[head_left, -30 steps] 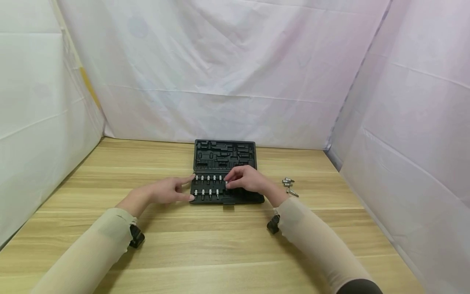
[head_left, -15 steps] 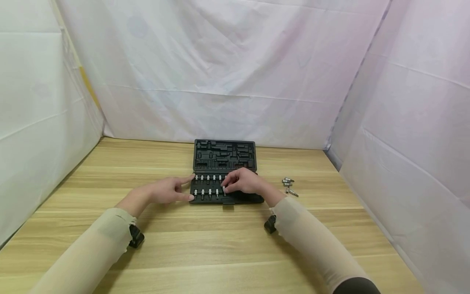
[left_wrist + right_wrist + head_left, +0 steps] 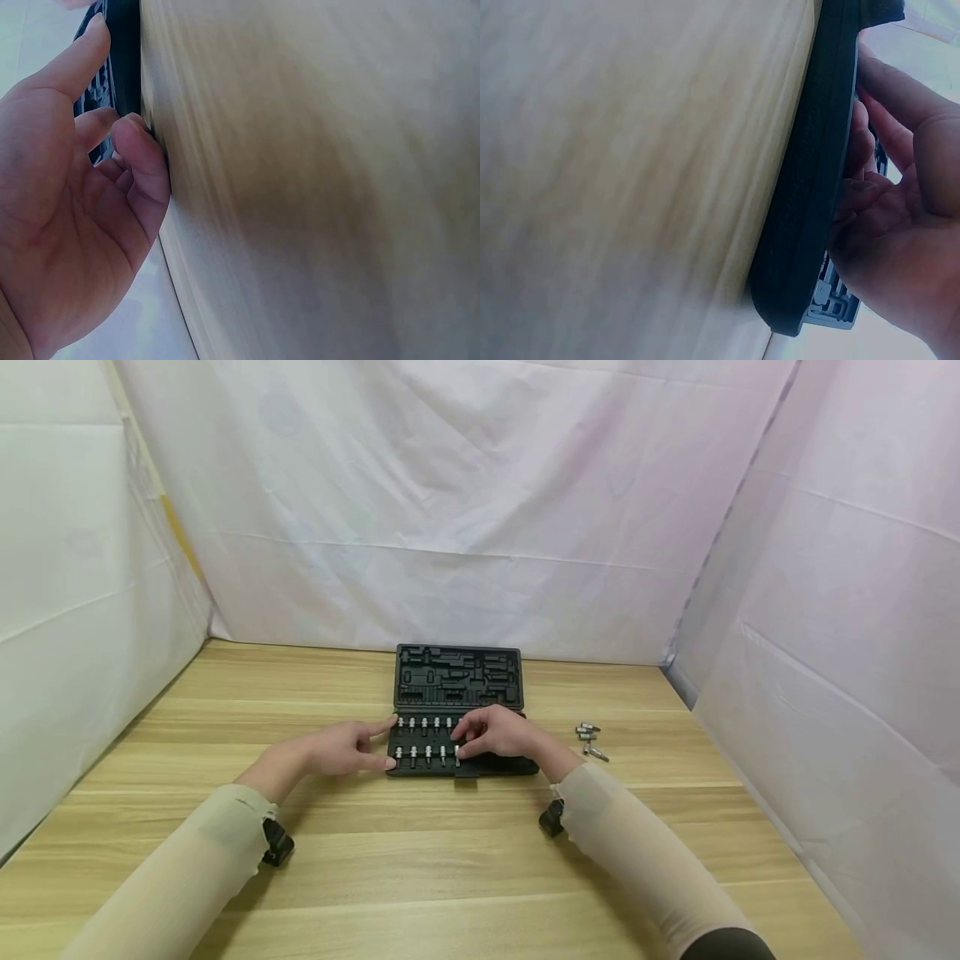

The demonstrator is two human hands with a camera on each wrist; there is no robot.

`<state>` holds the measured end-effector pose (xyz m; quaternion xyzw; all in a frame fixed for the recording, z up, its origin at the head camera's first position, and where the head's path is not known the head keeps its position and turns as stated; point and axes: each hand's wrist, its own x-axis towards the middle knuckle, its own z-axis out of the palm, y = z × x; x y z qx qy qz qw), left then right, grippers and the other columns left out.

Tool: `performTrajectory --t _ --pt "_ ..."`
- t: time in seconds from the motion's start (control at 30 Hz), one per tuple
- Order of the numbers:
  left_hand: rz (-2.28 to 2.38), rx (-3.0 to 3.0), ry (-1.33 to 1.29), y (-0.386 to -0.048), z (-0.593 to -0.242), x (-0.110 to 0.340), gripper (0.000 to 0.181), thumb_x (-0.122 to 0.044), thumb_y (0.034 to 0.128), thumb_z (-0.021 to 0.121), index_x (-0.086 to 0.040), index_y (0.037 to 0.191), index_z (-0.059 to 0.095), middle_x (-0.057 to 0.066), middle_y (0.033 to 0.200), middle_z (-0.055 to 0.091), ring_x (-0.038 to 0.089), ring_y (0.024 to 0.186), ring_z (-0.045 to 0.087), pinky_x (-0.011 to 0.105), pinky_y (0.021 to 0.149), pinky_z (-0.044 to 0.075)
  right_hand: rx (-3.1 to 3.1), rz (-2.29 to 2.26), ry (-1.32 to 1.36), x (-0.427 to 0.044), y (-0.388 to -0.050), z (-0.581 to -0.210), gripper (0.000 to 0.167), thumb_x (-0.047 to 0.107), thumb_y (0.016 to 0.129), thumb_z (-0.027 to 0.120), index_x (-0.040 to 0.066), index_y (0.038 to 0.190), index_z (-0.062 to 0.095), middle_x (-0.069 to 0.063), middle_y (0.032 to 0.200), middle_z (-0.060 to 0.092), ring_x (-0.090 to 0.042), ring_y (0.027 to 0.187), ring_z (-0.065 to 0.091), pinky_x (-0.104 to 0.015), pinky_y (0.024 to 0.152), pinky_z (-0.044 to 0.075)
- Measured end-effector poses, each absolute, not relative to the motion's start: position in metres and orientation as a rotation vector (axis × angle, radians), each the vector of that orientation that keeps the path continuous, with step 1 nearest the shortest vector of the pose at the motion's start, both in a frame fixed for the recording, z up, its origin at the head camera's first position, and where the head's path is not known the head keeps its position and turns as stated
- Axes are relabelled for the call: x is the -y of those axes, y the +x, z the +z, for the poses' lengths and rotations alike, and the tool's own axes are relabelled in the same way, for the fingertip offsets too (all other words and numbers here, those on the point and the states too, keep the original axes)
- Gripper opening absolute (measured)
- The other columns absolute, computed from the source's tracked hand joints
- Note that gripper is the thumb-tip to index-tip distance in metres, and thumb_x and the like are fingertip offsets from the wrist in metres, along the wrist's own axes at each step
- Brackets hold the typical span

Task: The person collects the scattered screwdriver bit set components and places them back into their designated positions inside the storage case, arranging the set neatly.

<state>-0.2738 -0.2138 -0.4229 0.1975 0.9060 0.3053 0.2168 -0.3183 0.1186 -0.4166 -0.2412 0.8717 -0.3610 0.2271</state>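
Head view, case: the black case point(image 3: 519, 766) is laid on the wooden table point(image 3: 420, 868), with its moulded lid point(image 3: 459, 677) folded back toward the white curtain point(image 3: 450, 527).
Head view, seated bits: silver bits are held in two rows; the upper row point(image 3: 424, 724) is partly hidden by the right hand point(image 3: 501, 732), while five are seen in the lower row point(image 3: 428, 752).
Head view, right hand: the rightmost visible lower bit point(image 3: 457, 762) is touched by the thumb, with the bent forefinger held close above; whether it is pinched between both cannot be told.
Head view, left hand: the case's left edge is touched by the left hand point(image 3: 341, 748), its thumb and forefinger spread apart, one near each corner of the lower half.
Head view, loose bits: a small cluster of bits point(image 3: 588, 737) is scattered on the table to the right of the case.
Left wrist view, left hand: one digit is stretched along the case's rim; the other fingers are loosely bent beside it.
Right wrist view, right hand: the fingers are bent over the case, and their tips are partly hidden by its front wall; the latch point(image 3: 881, 11) is seen at the top.
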Motion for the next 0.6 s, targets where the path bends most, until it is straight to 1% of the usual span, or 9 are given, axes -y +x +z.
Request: performTrajectory --t 0.17,0.6 --pt "0.842 -2.515 0.552 -0.2734 -0.4218 0.2131 0.098 -0.053 0.1012 0.076 -0.022 0.177 0.022 0.006 0.091 0.063 0.019 0.073 0.056 0.037 0.072 0.051 -2.419 -0.975 -0.647 -0.1188 -0.3183 -0.4169 0.031 0.025 0.098 0.086 0.022 0.129 0.079 -0.001 0.100 0.070 -0.017 0.084 0.058 -0.032 0.076 0.046" --pt "0.834 -2.525 0.556 -0.2713 -0.4208 0.2130 0.096 -0.054 0.1015 0.075 -0.023 0.177 0.023 0.007 0.091 0.063 0.019 0.076 0.055 0.038 0.073 0.051 -2.436 -0.923 -0.638 -0.1132 -0.3192 -0.4147 0.031 0.024 0.100 0.084 0.020 0.129 0.077 0.000 0.095 0.066 -0.016 0.079 0.052 -0.032 0.075 0.045"
